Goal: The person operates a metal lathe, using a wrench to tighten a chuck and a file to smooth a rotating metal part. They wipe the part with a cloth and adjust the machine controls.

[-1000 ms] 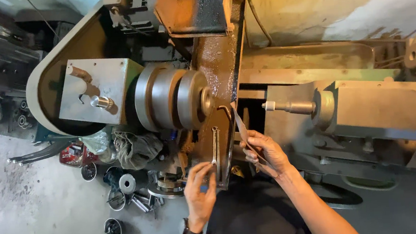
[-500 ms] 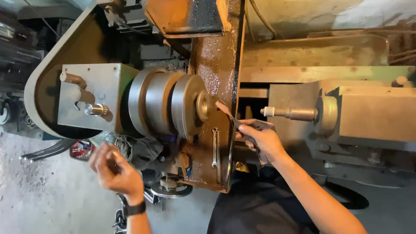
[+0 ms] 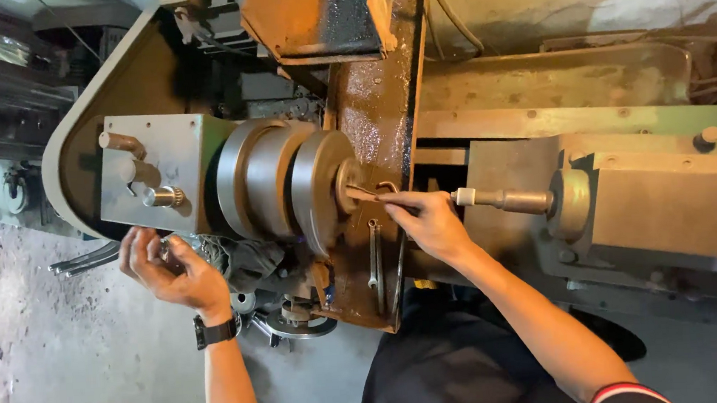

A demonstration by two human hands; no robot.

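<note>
A metal lathe fills the view, with a grey headstock box (image 3: 151, 171) at left and a round chuck (image 3: 317, 189) beside it. My right hand (image 3: 428, 220) holds a thin metal tool (image 3: 366, 194) whose tip touches the small workpiece at the chuck's face. My left hand (image 3: 169, 267), wearing a dark wristwatch, is raised just below the headstock box near its knobbed levers, fingers curled; I cannot tell whether it holds anything. A rusty brown carriage plate (image 3: 370, 132) stands between the chuck and the tailstock (image 3: 648, 196).
The tailstock's spindle (image 3: 499, 201) points toward the chuck, close to my right hand. Wrenches (image 3: 374, 256) lie on the carriage plate. Rags and round metal parts (image 3: 286, 314) sit below the lathe. Grey concrete floor (image 3: 48, 371) spreads at lower left.
My left hand has left the carriage plate, swung left and risen up to the headstock. My right hand has brought the thin tool up to the chuck's face.
</note>
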